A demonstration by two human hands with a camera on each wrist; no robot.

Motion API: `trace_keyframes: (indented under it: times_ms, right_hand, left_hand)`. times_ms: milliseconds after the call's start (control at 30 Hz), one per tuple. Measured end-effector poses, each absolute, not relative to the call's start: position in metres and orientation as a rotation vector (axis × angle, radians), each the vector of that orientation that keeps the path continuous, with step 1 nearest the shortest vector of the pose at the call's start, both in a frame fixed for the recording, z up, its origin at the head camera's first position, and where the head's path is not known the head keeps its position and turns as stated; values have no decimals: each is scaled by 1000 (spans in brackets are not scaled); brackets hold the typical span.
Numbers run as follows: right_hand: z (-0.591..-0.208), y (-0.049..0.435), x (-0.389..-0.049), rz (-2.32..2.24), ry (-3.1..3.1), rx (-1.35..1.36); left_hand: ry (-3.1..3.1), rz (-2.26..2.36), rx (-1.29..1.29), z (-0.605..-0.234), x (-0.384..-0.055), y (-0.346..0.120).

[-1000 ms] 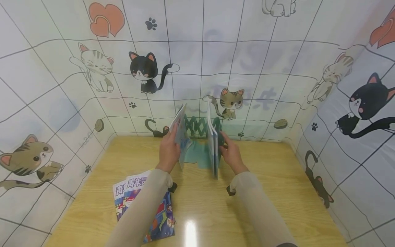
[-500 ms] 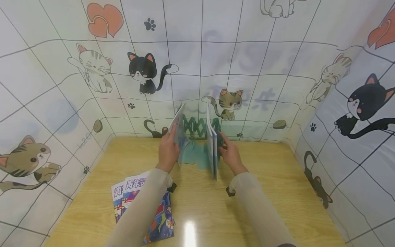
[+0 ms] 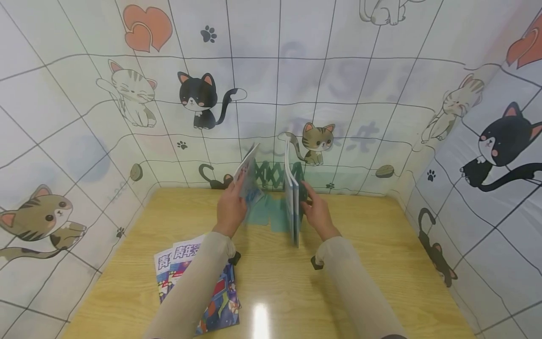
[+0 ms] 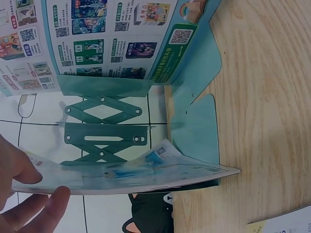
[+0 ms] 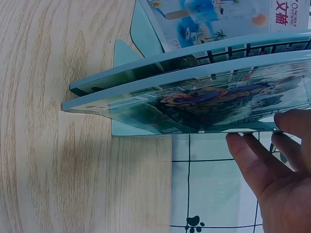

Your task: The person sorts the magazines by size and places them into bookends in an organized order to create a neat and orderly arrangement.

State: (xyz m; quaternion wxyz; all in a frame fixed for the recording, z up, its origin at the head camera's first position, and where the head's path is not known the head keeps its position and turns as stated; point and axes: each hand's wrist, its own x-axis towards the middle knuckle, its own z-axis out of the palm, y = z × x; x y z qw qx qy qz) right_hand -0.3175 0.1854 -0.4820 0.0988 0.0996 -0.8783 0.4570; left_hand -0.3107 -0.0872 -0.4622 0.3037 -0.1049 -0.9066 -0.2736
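Observation:
A green expandable bookend (image 4: 99,133) with criss-cross scissor links stands at the back of the table. My left hand (image 3: 231,207) pinches a thin magazine (image 4: 131,178) at the bookend's left end, thumb on the inner face, fingertips at the outer side. That magazine leans and bends slightly. At the right end, two thicker books or magazines (image 5: 218,94) stand upright, side by side, against the end plate. My right hand (image 3: 319,214) grips this plate at its edge, with fingers outside and thumb inside. The bookend's base plates (image 3: 279,216) show between the two sides.
Several magazines (image 3: 220,306) lie fanned out on the wooden table (image 3: 288,292) at the front left, partly under my left sleeve. A cat-patterned sheet (image 3: 254,94) hangs close behind the bookend and along both sides.
The lower end of the magazine in my left hand has shifted slightly left, so more of the base plate shows. My right hand and the books beside it have stayed put.

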Motion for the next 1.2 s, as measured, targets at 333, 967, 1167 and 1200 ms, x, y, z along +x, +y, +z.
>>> trace_keyframes:
  times_ms: [333,967,1167,1200]
  right_hand:
    - [-482,185,-316,1373,-2612,290]
    - [-485,184,-318,1367,-2597,301]
    - [-483,185,-318,1377,-2595,302]
    - [-483,185,-318,1379,-2593,303]
  left_hand:
    - [-2313,-700,-312,-473,-304,-86]
    - [-2053,-851,-407,-507,-282,-108]
    - [-2109,-887,-340,-518,-274,-119]
    - [-2115,-894,-334,-519,-273,-121]
